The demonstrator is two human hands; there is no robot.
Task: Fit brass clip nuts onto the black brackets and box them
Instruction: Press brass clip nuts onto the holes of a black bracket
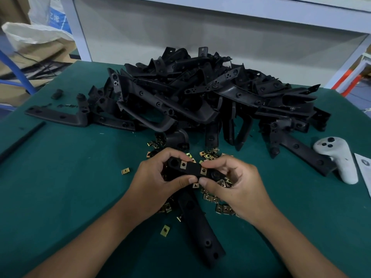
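At centre frame I see my left hand [158, 177] and right hand [230, 181] both curled round one long black plastic bracket [190, 169], thumbs pinching its near edge side by side; two square brass clip nuts [183, 164] sit fitted on its upper arm, and its lower arm runs down to the green felt tabletop [60, 187] between my wrists; loose brass clip nuts [218, 207] lie scattered under and around both hands, one alone [125, 171] to the left; a big heap of black brackets [200, 97] fills the upper middle; a white handheld controller [339, 157] lies at the right edge, beside the heap.
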